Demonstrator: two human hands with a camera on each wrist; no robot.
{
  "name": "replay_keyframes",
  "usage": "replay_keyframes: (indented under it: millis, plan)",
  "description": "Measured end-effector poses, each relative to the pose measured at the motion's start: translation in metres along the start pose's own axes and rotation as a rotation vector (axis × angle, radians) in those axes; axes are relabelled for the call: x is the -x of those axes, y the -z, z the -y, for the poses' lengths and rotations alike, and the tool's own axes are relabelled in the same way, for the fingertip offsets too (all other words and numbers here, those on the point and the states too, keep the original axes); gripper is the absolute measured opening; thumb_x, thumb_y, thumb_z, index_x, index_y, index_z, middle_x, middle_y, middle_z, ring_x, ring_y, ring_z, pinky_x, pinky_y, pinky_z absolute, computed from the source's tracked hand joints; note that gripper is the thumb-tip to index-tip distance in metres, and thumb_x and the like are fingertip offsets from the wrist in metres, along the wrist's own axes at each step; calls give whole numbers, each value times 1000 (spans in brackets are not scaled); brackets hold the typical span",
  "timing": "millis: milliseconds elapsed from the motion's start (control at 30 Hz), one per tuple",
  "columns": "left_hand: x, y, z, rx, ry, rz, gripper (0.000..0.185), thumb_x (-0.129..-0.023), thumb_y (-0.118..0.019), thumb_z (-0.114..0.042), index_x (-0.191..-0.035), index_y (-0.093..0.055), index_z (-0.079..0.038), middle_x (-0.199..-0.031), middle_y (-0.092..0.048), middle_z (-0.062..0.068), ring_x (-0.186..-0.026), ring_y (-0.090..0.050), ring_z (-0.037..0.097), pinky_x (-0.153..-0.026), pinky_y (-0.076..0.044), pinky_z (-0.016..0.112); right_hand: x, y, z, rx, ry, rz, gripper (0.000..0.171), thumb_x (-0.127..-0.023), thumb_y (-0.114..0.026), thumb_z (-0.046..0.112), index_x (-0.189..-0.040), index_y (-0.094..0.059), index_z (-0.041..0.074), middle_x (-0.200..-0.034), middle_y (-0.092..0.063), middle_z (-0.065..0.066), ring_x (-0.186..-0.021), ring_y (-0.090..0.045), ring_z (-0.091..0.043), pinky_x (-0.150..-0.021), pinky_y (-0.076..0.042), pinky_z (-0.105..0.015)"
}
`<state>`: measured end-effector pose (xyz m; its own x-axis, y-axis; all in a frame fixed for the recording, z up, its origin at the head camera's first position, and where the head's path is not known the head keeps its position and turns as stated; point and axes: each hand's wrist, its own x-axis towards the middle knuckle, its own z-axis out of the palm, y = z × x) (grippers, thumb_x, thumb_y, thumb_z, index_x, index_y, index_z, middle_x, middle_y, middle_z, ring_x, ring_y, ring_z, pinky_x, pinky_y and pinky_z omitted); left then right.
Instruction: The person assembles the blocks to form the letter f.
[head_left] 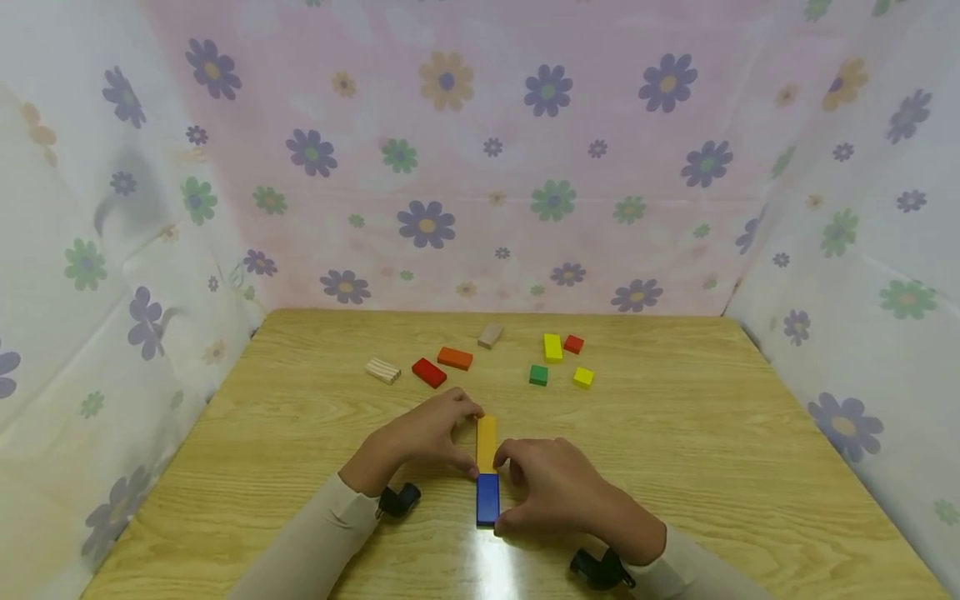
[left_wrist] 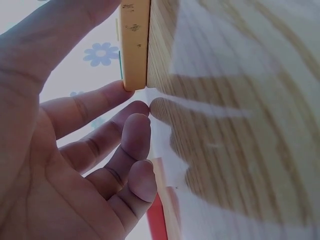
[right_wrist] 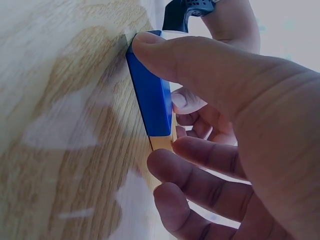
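Head view has both hands down near the front middle of the wooden table (head_left: 675,467), working two flat blocks laid end to end in a line running 12 to 6 o'clock. The left hand (head_left: 423,437) pinches the yellow-orange block (head_left: 487,442), thumb at its near end and fingertips at its far end. The right hand (head_left: 558,487) is curled round the blue block (head_left: 487,498), thumb at its 6 o'clock end, fingers up by the seam.

Right wrist view shows the thumb pressed on the blue block's (right_wrist: 150,95) end and the yellow-orange one (right_wrist: 161,142) butted right against it, so the two touch. Left wrist view only shows the yellow-orange block's (left_wrist: 135,45) edge flat on the table with fingers (left_wrist: 137,135) curled just beside it.

Honestly the trick here, I reckon, is keeping both blocks flat and squeezing gently along the line only, so the long edges stay flush and nothing pivots at the joint. Sideways pressure would probably kink it.

Spares sit well apart toward 12 o'clock: a red block (head_left: 428,372), an orange block (head_left: 454,358), a green cube (head_left: 537,375), and a few more.
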<state>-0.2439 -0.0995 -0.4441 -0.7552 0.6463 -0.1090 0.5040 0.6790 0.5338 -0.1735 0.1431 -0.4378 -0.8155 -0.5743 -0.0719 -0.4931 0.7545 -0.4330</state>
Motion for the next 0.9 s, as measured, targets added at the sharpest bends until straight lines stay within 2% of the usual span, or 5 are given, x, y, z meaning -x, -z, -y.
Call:
replay_keyframes:
  millis: [333, 900]
  plan:
    - [0, -2, 1, 23, 35, 8, 82, -73, -93, -48, -141, -60, -16, -133, -55, -1, -110, -53, 15, -101, -50, 37, 0, 0, 0, -54, -24, 47, 72, -68, -89, 63, -125, -64, 27, -87, -61, 16, -71, -53, -3, -65, -44, -24]
    - [-1, 0, 0, 37, 35, 7, 81, -72, -94, -48, -139, -61, -16, -133, -55, -2, -110, -54, 14, -102, -50, 37, 2, 3, 0, -52, 8, 36, 72, -69, -90, 61, -126, -64, 25, -91, -63, 16, -76, -54, -1, -68, -45, -24]
